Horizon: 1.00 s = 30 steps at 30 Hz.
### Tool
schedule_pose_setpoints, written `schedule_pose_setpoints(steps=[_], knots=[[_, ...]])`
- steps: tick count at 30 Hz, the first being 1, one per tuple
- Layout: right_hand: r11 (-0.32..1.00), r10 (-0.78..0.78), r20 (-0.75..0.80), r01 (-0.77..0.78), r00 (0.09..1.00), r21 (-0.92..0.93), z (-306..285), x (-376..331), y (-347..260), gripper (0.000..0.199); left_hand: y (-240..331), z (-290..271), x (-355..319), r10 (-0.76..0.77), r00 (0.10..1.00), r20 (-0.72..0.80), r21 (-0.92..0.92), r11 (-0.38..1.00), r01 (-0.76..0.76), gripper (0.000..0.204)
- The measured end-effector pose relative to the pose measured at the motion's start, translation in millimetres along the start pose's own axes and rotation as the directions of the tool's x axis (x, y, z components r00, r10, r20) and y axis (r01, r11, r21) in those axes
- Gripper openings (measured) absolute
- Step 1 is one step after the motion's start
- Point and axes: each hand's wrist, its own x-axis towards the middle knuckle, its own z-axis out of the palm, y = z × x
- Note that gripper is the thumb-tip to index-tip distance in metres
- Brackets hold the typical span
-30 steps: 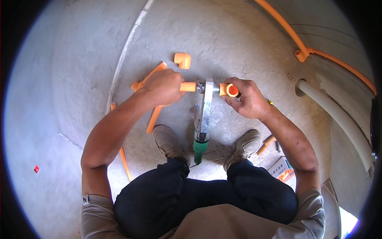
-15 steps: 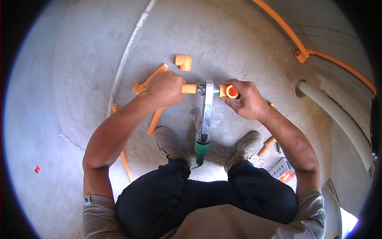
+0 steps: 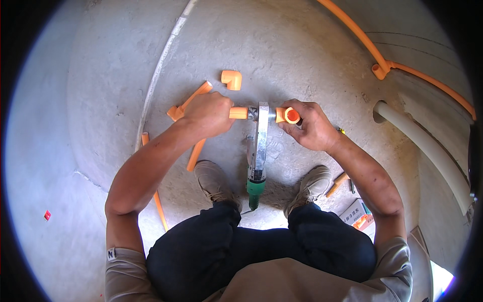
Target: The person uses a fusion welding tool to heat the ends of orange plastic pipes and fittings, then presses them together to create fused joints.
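Between my hands stands a pipe fusion welder [image 3: 260,141] with a flat metal heating plate and a green handle [image 3: 255,187] pointing toward me. My left hand [image 3: 209,113] is closed around an orange pipe [image 3: 238,112], part of a branched pipe piece; its end meets the metal socket on the plate's left side. On the right side, my right hand [image 3: 316,127] grips an orange pipe fitting [image 3: 288,115] between thumb and fingers. One round mouth of that fitting faces up, and another meets the plate's right-hand stub. My palm hides its rear part.
A loose orange elbow [image 3: 232,79] lies beyond the welder. An orange pipe [image 3: 155,186] lies left of my feet. By my right shoe are a wooden-looking handle [image 3: 337,184] and a box [image 3: 356,215]. White pipe [image 3: 427,143] and orange pipe [image 3: 359,32] run along the right.
Almost nothing differs. The pipe and the fitting have shifted very slightly left, and both hands keep their grip against the welder.
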Motion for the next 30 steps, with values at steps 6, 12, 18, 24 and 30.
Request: schedule_pose_setpoints(steps=[6,12,18,24,30], knots=[[0.999,-0.006,0.025,0.005,1.000,0.047,0,2,-1,0.033,-6,10,-1,0.023,0.998,-0.062,0.003,1.000,-0.023,0.017],[0.996,0.019,-0.001,-0.018,1.000,0.093,-2,2,-3,0.026,1,1,-1,0.020,1.000,-0.006,0.017,1.000,-0.020,0.015],[0.994,0.061,0.047,-0.065,0.997,0.088,-4,3,-6,0.028,1,2,-1,0.025,1.000,-0.017,0.037,0.999,-0.024,0.016],[0.986,0.131,0.087,-0.139,0.988,0.090,-7,5,-9,0.026,1,4,-2,0.039,0.998,-0.050,0.033,0.999,-0.038,0.017],[0.968,0.180,0.127,-0.198,0.976,0.152,-6,8,-6,0.025,-3,15,-2,0.067,0.981,-0.181,0.030,0.998,-0.062,0.014]])
